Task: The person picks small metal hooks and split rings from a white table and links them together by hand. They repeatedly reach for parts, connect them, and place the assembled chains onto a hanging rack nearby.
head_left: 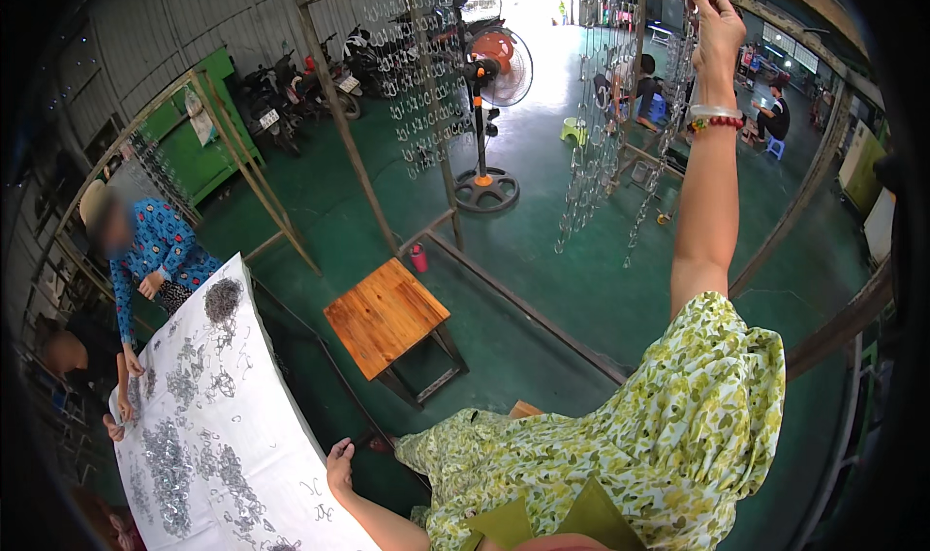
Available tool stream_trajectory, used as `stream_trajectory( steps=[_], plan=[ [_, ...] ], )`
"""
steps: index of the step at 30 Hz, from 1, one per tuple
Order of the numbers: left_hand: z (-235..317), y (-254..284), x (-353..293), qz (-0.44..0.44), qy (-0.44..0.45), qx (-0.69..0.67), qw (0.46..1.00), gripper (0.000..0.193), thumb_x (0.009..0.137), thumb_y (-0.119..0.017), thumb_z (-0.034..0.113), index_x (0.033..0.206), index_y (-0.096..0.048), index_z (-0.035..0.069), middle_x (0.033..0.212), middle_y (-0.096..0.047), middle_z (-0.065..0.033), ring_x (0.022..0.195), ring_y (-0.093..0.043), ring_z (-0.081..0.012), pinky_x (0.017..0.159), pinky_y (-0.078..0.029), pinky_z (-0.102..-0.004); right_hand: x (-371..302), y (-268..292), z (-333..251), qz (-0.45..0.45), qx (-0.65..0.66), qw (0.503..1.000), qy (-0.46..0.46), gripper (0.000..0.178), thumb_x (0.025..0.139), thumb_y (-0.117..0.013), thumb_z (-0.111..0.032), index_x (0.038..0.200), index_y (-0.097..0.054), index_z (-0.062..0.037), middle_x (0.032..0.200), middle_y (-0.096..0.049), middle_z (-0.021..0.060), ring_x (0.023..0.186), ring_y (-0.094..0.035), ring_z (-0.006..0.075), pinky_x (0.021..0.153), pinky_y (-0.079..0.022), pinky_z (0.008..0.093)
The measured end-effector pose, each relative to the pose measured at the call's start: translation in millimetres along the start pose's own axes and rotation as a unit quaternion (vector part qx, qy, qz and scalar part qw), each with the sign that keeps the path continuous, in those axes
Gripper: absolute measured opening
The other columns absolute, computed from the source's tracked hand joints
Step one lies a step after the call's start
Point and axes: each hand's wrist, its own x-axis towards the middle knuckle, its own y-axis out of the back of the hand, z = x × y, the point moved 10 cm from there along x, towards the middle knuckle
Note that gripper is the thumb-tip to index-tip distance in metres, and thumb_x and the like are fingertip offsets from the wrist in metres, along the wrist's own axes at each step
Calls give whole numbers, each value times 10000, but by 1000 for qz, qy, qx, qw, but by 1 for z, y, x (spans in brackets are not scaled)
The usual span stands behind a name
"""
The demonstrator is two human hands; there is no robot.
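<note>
My right arm stretches up to a wooden rack, with my right hand (719, 36) near its top bar. The fingertips are pinched together at the upper end of a hanging chain of metal links (635, 229); the exact grip is too small to make out. Low in front of me, my left hand (339, 468) rests at the edge of a white-covered table (281, 396), its fingers loosely bent with nothing visible in them. Small metal links lie on the cover in loose piles (169, 474), and a darker heap (223, 300) sits at the far end.
More link chains (412, 76) hang from a frame ahead. A wooden stool (387, 309), a pink bottle (418, 258) and a standing fan (487, 178) are on the green floor. Two people work along the table's left side; others sit farther back. Motorbikes (276, 115) stand by the wall.
</note>
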Motion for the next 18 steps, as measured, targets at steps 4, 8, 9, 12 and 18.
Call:
stream_trajectory(
  steps=[4,8,9,12,18],
  plan=[
    [6,0,-13,6,21,2,1000,406,948,-616,276,1333,-562,159,1460,-476,-109,1419,-321,-309,1078,-231,-595,-2,-13,-14,11,-3,1000,-22,108,891,-665,-107,972,-706,-49,730,-616,-36,622,-507,44,545,-373,198],
    [8,-1,-18,1,21,0,1000,411,950,-612,274,1340,-555,157,1464,-472,-109,1428,-308,-302,1083,-233,-598,3,-20,-15,37,41,997,-57,92,904,-663,-143,945,-711,-76,687,-590,-43,539,-467,54,485,-331,211],
    [9,-1,-18,1,17,-2,1000,412,950,-612,274,1341,-554,156,1465,-471,-109,1430,-305,-299,1082,-235,-598,2,-22,-17,38,50,996,-61,89,907,-660,-145,939,-713,-81,679,-586,-41,522,-461,60,474,-324,215],
    [9,-7,-11,-17,-2,-7,1000,419,951,-608,288,1346,-550,159,1474,-462,-110,1436,-296,-299,1078,-239,-599,32,-15,-3,18,15,998,-64,94,907,-665,-104,972,-688,-41,719,-646,28,555,-556,107,497,-410,229],
    [11,-6,-18,-18,19,14,1000,457,951,-608,342,1365,-536,164,1496,-434,-117,1450,-263,-301,1087,-227,-605,45,-28,11,-43,55,996,59,86,744,-609,35,673,-562,23,633,-562,120,495,-510,210,427,-476,360]
  ],
)
